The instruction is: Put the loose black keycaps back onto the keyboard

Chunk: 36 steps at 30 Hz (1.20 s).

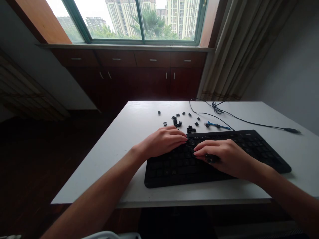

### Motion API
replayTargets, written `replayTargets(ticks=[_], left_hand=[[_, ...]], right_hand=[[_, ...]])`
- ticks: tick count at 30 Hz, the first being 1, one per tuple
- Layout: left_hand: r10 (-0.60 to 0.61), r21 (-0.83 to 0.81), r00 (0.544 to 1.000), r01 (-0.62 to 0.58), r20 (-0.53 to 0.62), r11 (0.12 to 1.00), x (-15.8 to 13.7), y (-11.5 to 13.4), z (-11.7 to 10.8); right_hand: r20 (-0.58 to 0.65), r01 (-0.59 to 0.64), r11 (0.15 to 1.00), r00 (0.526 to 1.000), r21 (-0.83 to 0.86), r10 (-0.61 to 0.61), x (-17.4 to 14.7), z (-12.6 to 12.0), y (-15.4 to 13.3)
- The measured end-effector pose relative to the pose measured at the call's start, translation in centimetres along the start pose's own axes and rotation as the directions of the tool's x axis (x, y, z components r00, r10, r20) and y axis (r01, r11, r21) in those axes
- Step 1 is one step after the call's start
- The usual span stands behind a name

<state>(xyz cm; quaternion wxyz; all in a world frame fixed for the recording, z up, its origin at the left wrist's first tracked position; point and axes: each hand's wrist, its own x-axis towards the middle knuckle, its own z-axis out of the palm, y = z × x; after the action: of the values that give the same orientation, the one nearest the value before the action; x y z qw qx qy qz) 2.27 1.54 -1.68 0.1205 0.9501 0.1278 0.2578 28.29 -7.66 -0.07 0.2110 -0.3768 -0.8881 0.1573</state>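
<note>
- Fingers [178, 136] of the left hand [161, 142], in the head view, are held together and stretched over the keyboard's far left part, tips bent slightly down; whether anything is gripped cannot be made out.
- Fingers of the right hand [225, 154] are pointed leftward over the middle keys, gently bent, tips near those of the left; their underside is lost in shadow, so no grip can be confirmed.
- Both forearms are reached in from the near side, palms turned down.
- The black keyboard [184, 170] is laid slantwise on the white bench [104, 159], its far left corner and middle keys being hidden by the hands.
- Loose keycaps [175, 122] are scattered behind it, a few bunched close to its rear edge.
- A blue tool [218, 125] is placed just beyond that edge, near the looped cable [243, 120].
</note>
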Motion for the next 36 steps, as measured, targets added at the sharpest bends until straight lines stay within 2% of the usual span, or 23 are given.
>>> replayTargets(ticks=[7,14,22,24,26,28,30,31,33,36], left_hand=[[0.014,0.006,1.000,-0.014,-0.007,1.000,0.0,0.0,0.0],[0.012,0.022,1.000,-0.012,0.004,1.000,0.0,-0.1,0.0],[-0.008,-0.028,1.000,0.008,-0.005,1.000,0.0,0.0,0.0],[-0.033,-0.052,0.998,0.031,-0.048,0.998,0.0,-0.1,0.1],[-0.070,-0.079,0.990,0.061,-0.119,0.995,0.0,-0.2,0.1],[-0.129,-0.107,0.972,0.110,-0.197,0.988,0.0,-0.4,0.1],[-0.218,-0.138,0.940,0.187,-0.263,0.973,0.0,-0.6,0.1],[-0.268,-0.161,0.920,0.230,-0.286,0.960,0.0,-0.7,0.1],[-0.371,-0.237,0.874,0.306,-0.314,0.922,-0.1,-0.9,0.0],[-0.509,-0.380,0.800,0.385,-0.317,0.841,-0.2,-1.0,0.0]], right_hand=[[0.023,0.050,0.993,0.999,-0.109,-0.047,-0.7,0.7,-0.1],[-0.089,0.069,0.996,0.993,-0.049,-0.073,-0.9,1.5,0.3],[0.033,0.061,0.994,0.998,-0.092,-0.058,-0.3,0.2,0.0],[-0.016,0.016,0.998,1.000,-0.059,-0.017,0.0,0.0,-0.3],[-0.145,-0.051,0.996,0.988,0.067,0.061,0.5,-0.1,-0.8],[-0.301,-0.101,0.941,0.932,0.323,0.203,1.3,-0.1,-1.5],[-0.338,-0.076,0.782,0.873,0.618,0.353,2.4,-0.1,-2.4],[-0.313,-0.046,0.682,0.865,0.730,0.393,3.0,-0.2,-3.0],[-0.270,0.030,0.524,0.882,0.851,0.387,4.5,-0.6,-4.2],[-0.360,0.187,0.450,0.870,0.873,0.337,6.0,-0.8,-5.6]])
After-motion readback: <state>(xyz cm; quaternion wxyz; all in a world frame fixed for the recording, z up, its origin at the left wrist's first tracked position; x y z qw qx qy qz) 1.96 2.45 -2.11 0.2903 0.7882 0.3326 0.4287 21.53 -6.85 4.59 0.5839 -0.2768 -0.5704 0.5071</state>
